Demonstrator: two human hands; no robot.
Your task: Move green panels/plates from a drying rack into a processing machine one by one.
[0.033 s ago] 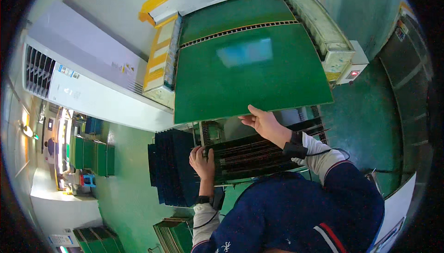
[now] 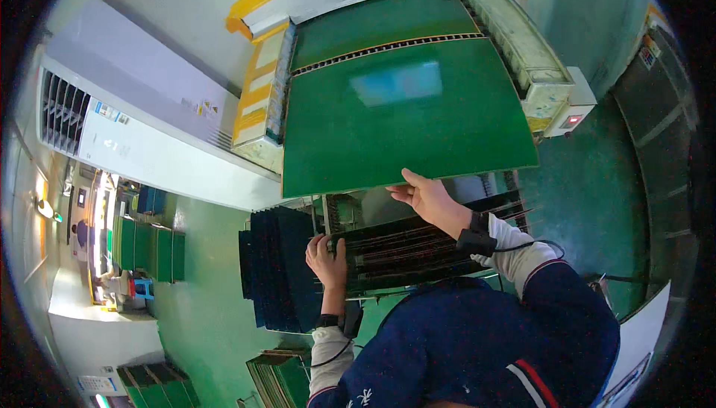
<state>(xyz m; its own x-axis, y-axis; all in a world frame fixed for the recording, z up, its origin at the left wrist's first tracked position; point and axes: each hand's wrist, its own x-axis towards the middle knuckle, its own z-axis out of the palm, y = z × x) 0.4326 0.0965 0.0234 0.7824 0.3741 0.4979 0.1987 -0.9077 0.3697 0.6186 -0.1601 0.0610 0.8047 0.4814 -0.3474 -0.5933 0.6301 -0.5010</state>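
Note:
A large, glossy green panel (image 2: 403,136) lies on the conveyor in front of me, its near edge reaching out past the side rails. My right hand (image 2: 429,198) pinches that near edge, thumb on top and fingers beneath. Below it stands a row of thin dark panels (image 2: 425,248), set on edge and packed close. My left hand (image 2: 327,260) is curled over the left end of this row, gripping the edge of a dark panel; the fingertips' far side is hidden. Behind the first green panel lies a second green panel (image 2: 380,24), across a narrow strip of rollers.
Long side rails (image 2: 522,42) flank the conveyor, with a control box (image 2: 573,106) at right. A white air conditioner (image 2: 164,147) stands left. Dark blue panels (image 2: 280,266) stand beside my left hand. More green panels (image 2: 282,374) lean in a floor rack at lower left.

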